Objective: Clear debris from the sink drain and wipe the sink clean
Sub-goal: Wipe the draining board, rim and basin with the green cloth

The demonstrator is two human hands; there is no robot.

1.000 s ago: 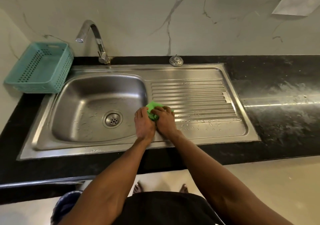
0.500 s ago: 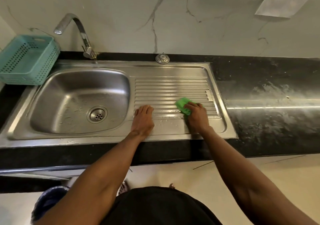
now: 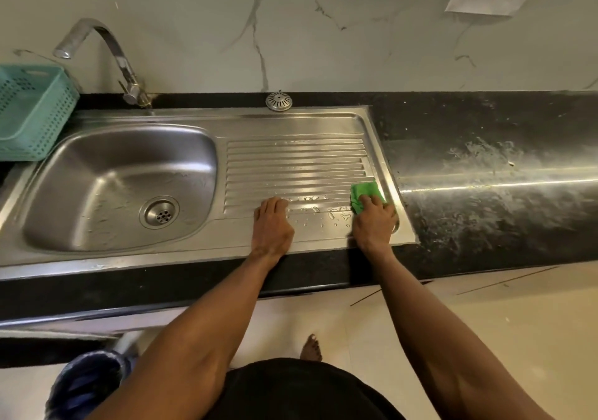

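Note:
A steel sink (image 3: 97, 173) with a ribbed drainboard (image 3: 291, 164) is set into a black counter. The round drain (image 3: 160, 214) lies at the basin's bottom. My right hand (image 3: 373, 222) presses a green cloth (image 3: 364, 194) on the drainboard's right front corner, fingers curled over it. My left hand (image 3: 271, 225) rests flat on the drainboard's front edge, fingers straight, holding nothing. Water drops lie between the two hands. A metal drain strainer (image 3: 278, 100) sits on the counter behind the sink.
A curved tap (image 3: 106, 50) stands at the basin's back. A teal plastic basket (image 3: 29, 109) sits at the far left. The wet black counter (image 3: 501, 173) stretches to the right. A blue bin (image 3: 84, 384) stands on the floor below.
My right hand has slid the green cloth rightward across the drainboard, from beside the basin to the right corner. My left hand let go of the cloth and stays flat at the front edge.

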